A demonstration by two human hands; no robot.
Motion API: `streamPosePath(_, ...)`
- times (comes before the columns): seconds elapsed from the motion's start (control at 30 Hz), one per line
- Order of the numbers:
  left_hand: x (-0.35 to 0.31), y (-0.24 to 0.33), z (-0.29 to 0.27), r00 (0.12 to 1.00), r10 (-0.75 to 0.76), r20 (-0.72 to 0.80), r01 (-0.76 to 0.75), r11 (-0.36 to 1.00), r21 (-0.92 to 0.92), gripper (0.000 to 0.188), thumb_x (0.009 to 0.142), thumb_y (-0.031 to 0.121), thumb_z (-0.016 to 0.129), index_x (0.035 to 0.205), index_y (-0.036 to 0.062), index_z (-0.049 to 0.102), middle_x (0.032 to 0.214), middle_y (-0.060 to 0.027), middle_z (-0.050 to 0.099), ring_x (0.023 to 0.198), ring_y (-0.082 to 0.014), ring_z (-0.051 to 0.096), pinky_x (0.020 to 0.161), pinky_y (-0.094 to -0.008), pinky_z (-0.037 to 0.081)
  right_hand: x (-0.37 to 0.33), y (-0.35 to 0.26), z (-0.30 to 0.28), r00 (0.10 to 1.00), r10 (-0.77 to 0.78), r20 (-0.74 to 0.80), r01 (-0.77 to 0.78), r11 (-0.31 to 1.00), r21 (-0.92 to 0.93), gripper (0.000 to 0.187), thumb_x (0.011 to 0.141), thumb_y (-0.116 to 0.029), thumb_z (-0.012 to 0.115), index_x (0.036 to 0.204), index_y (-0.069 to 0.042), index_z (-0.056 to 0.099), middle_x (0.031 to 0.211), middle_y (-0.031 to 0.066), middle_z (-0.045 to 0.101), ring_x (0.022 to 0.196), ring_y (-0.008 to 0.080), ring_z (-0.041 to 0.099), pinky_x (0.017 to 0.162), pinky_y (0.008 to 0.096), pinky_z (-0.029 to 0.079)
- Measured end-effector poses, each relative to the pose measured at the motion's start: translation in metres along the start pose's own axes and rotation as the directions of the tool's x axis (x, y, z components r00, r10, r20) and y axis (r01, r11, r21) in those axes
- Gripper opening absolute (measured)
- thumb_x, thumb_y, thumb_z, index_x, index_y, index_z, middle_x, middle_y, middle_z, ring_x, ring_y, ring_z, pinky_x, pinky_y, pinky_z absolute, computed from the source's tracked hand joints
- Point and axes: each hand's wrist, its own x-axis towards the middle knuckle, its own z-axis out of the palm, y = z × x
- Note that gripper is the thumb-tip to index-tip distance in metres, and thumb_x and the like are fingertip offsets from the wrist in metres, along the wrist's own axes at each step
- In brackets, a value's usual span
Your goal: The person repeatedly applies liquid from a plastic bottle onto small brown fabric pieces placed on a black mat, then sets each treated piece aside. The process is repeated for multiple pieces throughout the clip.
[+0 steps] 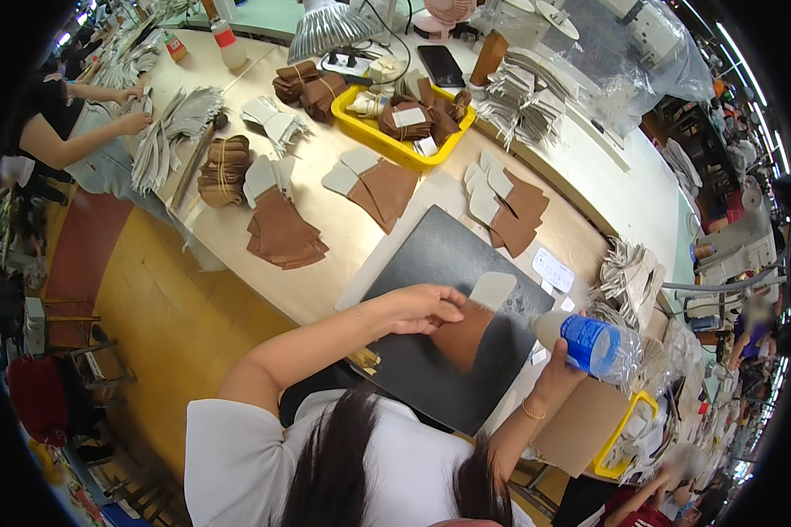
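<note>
Head view: black board (404, 255) lies on table (334, 255) above yellow floor (176, 307).

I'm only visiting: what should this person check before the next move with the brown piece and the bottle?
1. Left hand at the brown piece: ok, fingers at its near edge.
2. Brown piece over the black board: ok.
3. Brown piece lying flat: cannot tell, it is blurred.
4. Bottle in the right hand: ok, gripped.
5. Bottle upright: not ok, tilted.
</note>
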Motion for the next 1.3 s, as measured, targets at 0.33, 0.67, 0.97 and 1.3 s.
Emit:
streamPosePath(0.33,0.141,0.115,0.049,0.827,0.504,-0.249,-0.547,0.824,-0.149,0.049,0.084,-0.010,0.047,0.127,0.0121,0.036,0.101,-0.0043,0.050,0.086,-0.0149,0.053,0.082,-0.0345,0.048,-0.002,-0.005,-0.016,0.999,0.049,0.013,-0.049,0.998,-0.030,0.073,0.080,-0.031,0.075,0.131,0.007,0.040,0.129,0.0189,0.053,0.118,0.0277,0.052,0.103,0.0409,0.040)
streamPosePath(0.67,0.268,0.168,0.020,0.494,0.452,-0.743,-0.736,0.673,-0.080,0.058,0.084,-0.006,0.050,0.132,0.0172,0.029,0.117,-0.0076,0.043,0.105,-0.0209,0.046,0.083,-0.0431,0.043,0.000,-0.012,-0.019,1.000,0.023,0.014,-0.023,1.000,0.002,0.077,0.079,-0.037,0.075,0.130,0.009,0.039,0.128,0.0206,0.054,0.115,0.0279,0.054,0.100,0.0401,0.043)
streamPosePath(0.97,0.065,0.109,0.028,0.630,0.775,-0.047,-0.699,0.593,0.400,0.038,0.087,0.016,0.064,0.122,0.0082,0.053,0.103,-0.0045,0.055,0.094,-0.0146,0.056,0.079,-0.0296,0.048,0.003,-0.014,-0.015,0.998,-0.001,0.068,0.007,0.997,-0.080,0.083,0.080,-0.053,0.068,0.129,0.009,0.042,0.128,0.0192,0.053,0.114,0.0279,0.054,0.097,0.0380,0.045)
streamPosePath(1.3,-0.152,0.059,-0.133,-0.496,0.850,-0.181,0.285,0.356,0.890,0.033,0.078,0.018,0.073,0.096,0.0000,0.052,0.085,-0.0129,0.052,0.081,-0.0307,0.052,0.076,-0.0391,0.043,-0.001,-0.009,0.012,0.983,-0.027,0.182,0.027,1.000,0.005,0.078,0.084,-0.048,0.066,0.131,0.008,0.039,0.129,0.0211,0.052,0.114,0.0301,0.054,0.095,0.0432,0.047)
